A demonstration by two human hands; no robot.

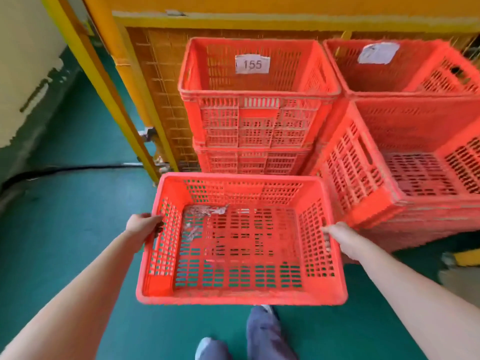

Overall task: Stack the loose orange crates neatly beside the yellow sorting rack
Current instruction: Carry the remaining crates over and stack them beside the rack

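Both hands carry one orange crate (241, 298) above the green floor (78, 229), its open top facing me. My left hand (142, 226) grips the crate's 9 o'clock wall, fingers curled around the rim; my right hand (340, 239) clasps the 3 o'clock wall likewise. Pale scraps (200, 214) lie in its 10 o'clock corner. At 12 o'clock, just beyond, a stack of crates (257, 118) stands against the yellow sorting rack (161, 100), the top one labelled 155 (252, 64). At 2 o'clock sit more crates (405, 74), one tilted crate (363, 165) leaning among them.
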